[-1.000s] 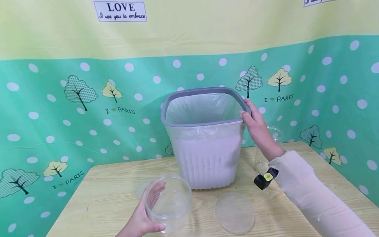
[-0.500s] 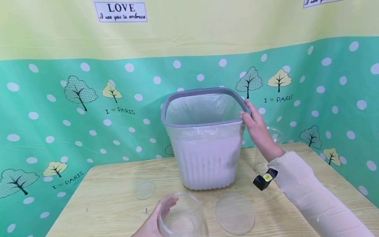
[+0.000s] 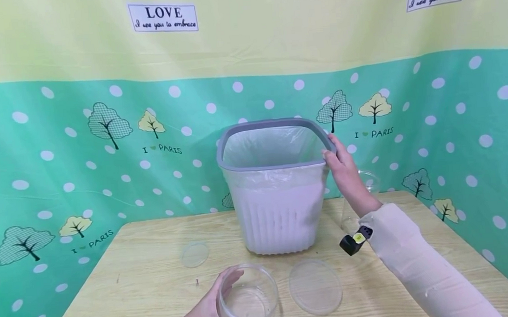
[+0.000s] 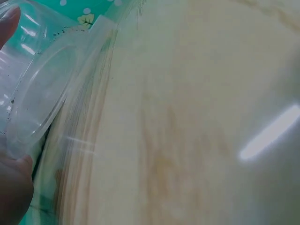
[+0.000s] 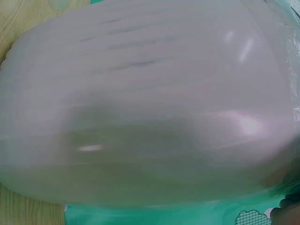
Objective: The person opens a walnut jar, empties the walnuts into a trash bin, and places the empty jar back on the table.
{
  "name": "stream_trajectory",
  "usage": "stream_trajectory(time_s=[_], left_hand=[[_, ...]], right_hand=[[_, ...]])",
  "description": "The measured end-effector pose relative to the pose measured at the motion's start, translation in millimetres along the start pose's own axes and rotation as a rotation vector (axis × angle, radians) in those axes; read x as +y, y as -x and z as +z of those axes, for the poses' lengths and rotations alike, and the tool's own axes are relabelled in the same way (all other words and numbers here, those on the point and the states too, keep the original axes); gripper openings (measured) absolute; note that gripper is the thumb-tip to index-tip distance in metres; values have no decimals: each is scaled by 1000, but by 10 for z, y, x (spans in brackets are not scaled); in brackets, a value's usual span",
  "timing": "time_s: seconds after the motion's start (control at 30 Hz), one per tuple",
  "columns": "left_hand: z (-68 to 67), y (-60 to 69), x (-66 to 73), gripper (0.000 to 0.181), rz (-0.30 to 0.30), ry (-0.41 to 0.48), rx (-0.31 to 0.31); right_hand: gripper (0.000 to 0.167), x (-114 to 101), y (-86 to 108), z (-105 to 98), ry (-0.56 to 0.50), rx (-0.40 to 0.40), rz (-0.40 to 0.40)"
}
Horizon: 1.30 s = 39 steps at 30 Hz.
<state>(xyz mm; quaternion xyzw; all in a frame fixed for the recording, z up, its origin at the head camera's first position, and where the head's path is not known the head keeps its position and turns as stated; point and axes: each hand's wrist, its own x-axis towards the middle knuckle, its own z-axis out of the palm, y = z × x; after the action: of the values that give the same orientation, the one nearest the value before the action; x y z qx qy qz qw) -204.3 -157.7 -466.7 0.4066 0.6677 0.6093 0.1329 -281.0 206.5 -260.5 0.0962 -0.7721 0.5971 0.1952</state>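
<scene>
My left hand [image 3: 209,311] grips a clear round plastic container [image 3: 249,296] from its left side, low at the front of the table. In the left wrist view, small dark specks dot the container [image 4: 47,79], which is tilted there. With its fingers round the grey rim, my right hand [image 3: 345,171] holds the right edge of a white trash can [image 3: 280,210] lined with a clear bag. The ribbed side of the trash can [image 5: 140,103] fills most of the right wrist view. Between the container and the right arm lies a round clear lid [image 3: 314,287].
A smaller clear lid [image 3: 195,254] lies left of the trash can on the wooden table [image 3: 125,285]. Behind my right forearm stands a tall clear container [image 3: 367,180], partly hidden. A green dotted curtain [image 3: 158,185] closes off the back and sides.
My left hand has moved down and to the right with the container, bringing the smaller lid into full view. The right hand and the trash can have stayed put.
</scene>
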Motion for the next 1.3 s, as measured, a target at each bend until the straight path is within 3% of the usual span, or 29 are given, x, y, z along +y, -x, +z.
stream_trajectory(time_s=[0.17, 0.37, 0.6, 0.87, 1.17, 1.3], left_hand=[[2, -29, -9, 113, 7, -52, 4], [0, -38, -39, 112, 2, -37, -6], [-21, -43, 10, 111, -154, -76, -3], [-33, -31, -19, 109, -125, -99, -29], [-22, -34, -39, 111, -235, -75, -23], [-21, -50, -37, 113, -254, -121, -16]], right_hand=[[61, 0, -12, -1, 4, -1, -10], [60, 3, -4, -2, 7, -4, 6], [61, 5, -1, 1, 10, -3, 14], [60, -1, 6, -4, 17, -1, 11], [58, 6, 8, -7, 15, -7, 11], [59, -1, 3, -7, 15, -7, 8]])
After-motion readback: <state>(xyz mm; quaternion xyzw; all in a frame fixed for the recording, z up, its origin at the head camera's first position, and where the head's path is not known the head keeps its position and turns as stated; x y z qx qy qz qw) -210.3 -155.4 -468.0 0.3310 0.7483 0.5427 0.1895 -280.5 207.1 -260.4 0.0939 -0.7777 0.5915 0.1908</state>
